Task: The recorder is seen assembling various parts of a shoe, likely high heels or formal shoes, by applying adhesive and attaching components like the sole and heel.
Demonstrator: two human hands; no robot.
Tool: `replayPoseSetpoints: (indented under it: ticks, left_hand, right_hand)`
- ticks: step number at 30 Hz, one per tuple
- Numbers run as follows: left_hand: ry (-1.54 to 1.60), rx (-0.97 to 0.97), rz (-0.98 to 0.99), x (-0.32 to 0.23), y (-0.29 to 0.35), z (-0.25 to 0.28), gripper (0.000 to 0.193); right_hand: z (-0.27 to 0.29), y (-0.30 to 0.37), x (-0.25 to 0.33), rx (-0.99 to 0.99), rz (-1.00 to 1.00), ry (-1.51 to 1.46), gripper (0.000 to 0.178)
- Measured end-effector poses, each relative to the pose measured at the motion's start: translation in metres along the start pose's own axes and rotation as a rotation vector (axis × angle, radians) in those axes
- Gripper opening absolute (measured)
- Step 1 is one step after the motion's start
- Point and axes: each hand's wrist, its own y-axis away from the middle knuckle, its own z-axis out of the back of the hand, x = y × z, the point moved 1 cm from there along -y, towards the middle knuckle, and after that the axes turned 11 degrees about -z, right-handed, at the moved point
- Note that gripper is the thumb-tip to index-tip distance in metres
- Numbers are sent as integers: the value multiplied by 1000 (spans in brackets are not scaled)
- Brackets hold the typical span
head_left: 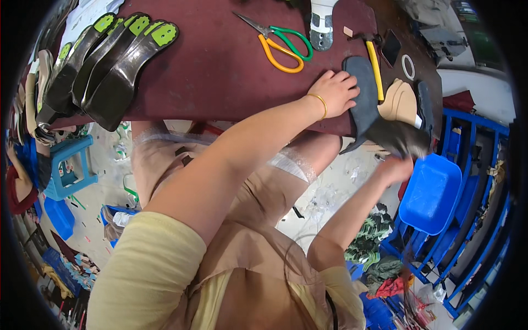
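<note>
l hand on dk grey pc, r hand at blurry blk pc.

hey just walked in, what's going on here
A person sits at a dark red table, the left hand touching the edge of a dark grey flat piece. The right hand, blurred, is at a glossy black piece by the table's edge; its grip can't be made out. Scissors and a yellow-handled hammer lie on the table, with glossy black shoe-shaped pieces at the left. A blue basin is at the right.
</note>
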Motion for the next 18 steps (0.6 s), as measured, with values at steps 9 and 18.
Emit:
replayPoseSetpoints:
  ticks: [9, 18]
  left_hand:
    - [122, 149, 114, -2, -11, 11, 42]
    - [1357, -165, 343, -18, 81, 104, 61]
  right_hand:
    - [267, -119, -101, -706, -632, -943, 20]
    - [194, -7, 144, -118, 96, -651, 20]
